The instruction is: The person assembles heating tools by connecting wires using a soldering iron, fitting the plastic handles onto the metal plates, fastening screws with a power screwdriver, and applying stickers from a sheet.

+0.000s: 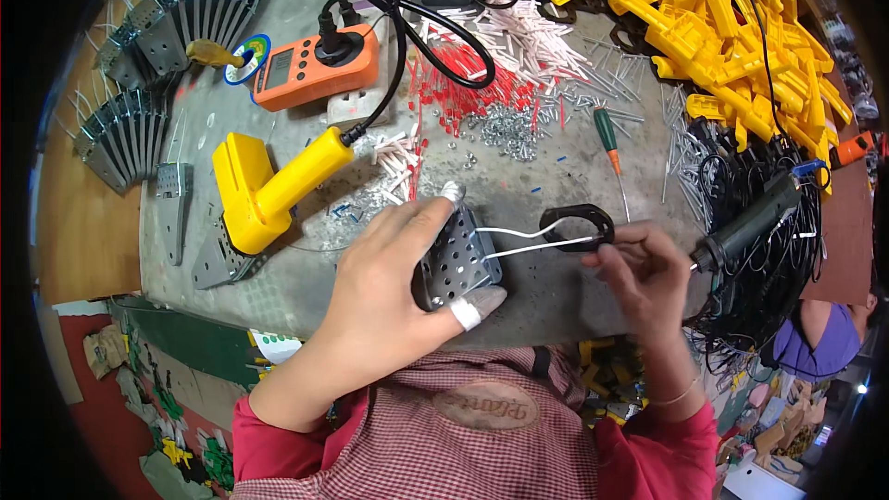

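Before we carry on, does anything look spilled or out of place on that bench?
Slightly: small metal parts lie loose on the bench, uncontained, and blue snippets are strewn near the left hand, looking like stray offcuts.

Elec. assembly workshop, by the look: scuffed grey bench (565, 181), heaped yellow plastic parts (713, 74), loose small metal nuts (509, 134), tangled blk cables (745, 287), orange meter (310, 83) w/ display, screwdriver (604, 130), fanned rows of perf. metal pieces (113, 143) w/ white leads, plus checked work apron (398, 444) on the person seated there.
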